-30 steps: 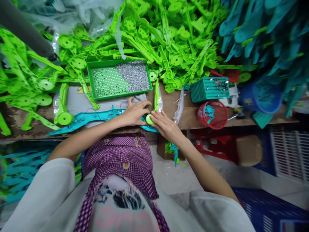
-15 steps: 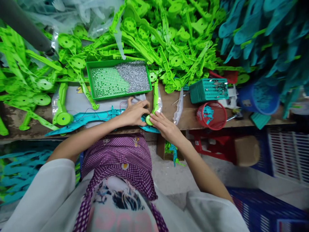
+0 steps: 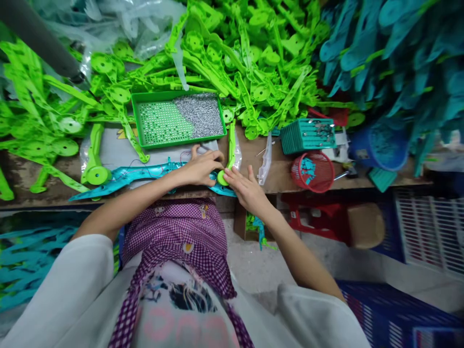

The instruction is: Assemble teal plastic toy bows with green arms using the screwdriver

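A long blue plastic part (image 3: 139, 175) lies along the bench's front edge, with thin wires on it. My left hand (image 3: 203, 168) is closed over its right portion, fingers curled and partly hidden. A lime-green arm piece with a round end (image 3: 222, 178) stands at the right end of the blue part. My right hand (image 3: 248, 190) rests its outstretched fingertips against that round end, one finger raised apart from the others. Another lime-green arm piece (image 3: 97, 175) lies at the left end of the blue part.
Behind my hands stands a green tray (image 3: 163, 143) of small metal screws. Lime-green parts (image 3: 261, 92) are heaped beyond it. On the right are teal stacked trays (image 3: 295, 137), a red basket (image 3: 321, 183), a blue bucket (image 3: 380, 157) and hanging blue parts (image 3: 366, 58).
My right hand's fingers have spread, one lifting away from the green round end. My left hand stays almost in place on the blue part. The view has shifted slightly.
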### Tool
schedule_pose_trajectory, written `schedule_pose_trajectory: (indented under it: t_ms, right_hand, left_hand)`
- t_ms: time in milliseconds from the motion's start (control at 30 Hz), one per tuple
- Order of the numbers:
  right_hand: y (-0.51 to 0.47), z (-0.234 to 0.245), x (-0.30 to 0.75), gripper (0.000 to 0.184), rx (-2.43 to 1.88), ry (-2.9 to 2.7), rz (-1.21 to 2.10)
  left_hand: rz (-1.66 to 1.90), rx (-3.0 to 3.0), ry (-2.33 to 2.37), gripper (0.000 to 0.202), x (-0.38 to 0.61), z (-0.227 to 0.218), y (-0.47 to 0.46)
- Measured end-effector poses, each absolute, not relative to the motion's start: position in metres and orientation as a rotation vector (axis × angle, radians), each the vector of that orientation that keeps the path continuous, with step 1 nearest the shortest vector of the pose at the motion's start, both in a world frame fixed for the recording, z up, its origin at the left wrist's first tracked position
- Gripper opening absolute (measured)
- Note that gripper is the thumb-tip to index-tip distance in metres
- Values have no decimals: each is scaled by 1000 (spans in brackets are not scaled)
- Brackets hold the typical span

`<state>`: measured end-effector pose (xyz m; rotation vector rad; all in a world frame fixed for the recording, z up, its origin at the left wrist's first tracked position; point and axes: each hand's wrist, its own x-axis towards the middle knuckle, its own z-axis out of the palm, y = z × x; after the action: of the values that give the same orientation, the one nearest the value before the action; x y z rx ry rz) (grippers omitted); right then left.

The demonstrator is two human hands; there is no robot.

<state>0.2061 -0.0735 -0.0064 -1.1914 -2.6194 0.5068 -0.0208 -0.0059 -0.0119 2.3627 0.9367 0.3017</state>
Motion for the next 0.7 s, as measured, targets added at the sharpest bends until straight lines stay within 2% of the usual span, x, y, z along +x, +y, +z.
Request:
schedule_pose_trajectory:
  t_ms: [367,567,700]
  right_hand:
    - [-74,2,209,66,-1117,-2665,449]
    - [-76,7,203,57,-1214,-2594,539]
    - [-75,4,202,48,-1214,-2504,597]
  left_hand:
    - [285,2353,947,38,-21,-9,-7]
    - [274,2316,906,39,-23,-4,-4]
    - [341,2197,983,28,-20,-4,-4]
